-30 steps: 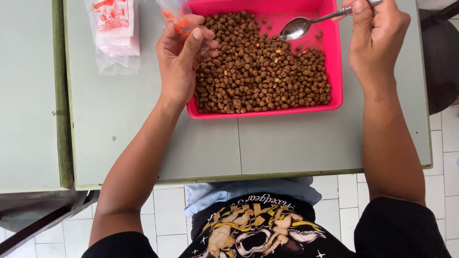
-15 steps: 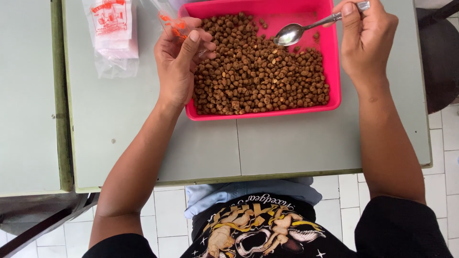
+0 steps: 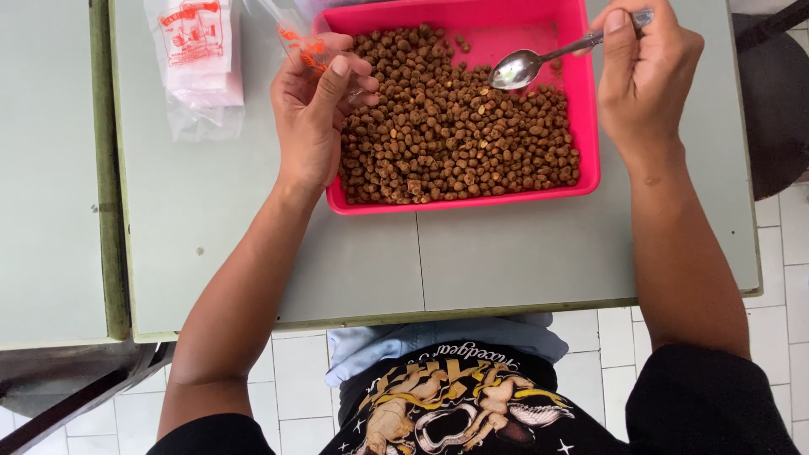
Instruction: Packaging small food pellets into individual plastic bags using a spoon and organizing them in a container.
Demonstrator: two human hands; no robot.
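Holding a spoon (image 3: pixel 539 57) in my right hand (image 3: pixel 645 72), I have my fingers clamped together on the far end of its handle, up by the top right corner of the pink tray (image 3: pixel 590 126). From that hand the spoon runs down and to the left, its long axis slanting across the tray's far right part, with the bowl at the low end, face up and with nothing in it that I can see, just above the brown pellets (image 3: pixel 455 118). The heap of pellets lies to the left of and below the spoon bowl, filling most of the tray.

My left hand (image 3: pixel 316 109) is at the tray's left rim, thumb and fingers pinched together on a small clear bag (image 3: pixel 299 38) with orange print. The bag's mouth I cannot make out. The spoon bowl is well to the right of this hand, with the pellets between them. A stack of the same bags (image 3: pixel 198 59) lies further left of my left hand on the grey worktop (image 3: pixel 506 261).
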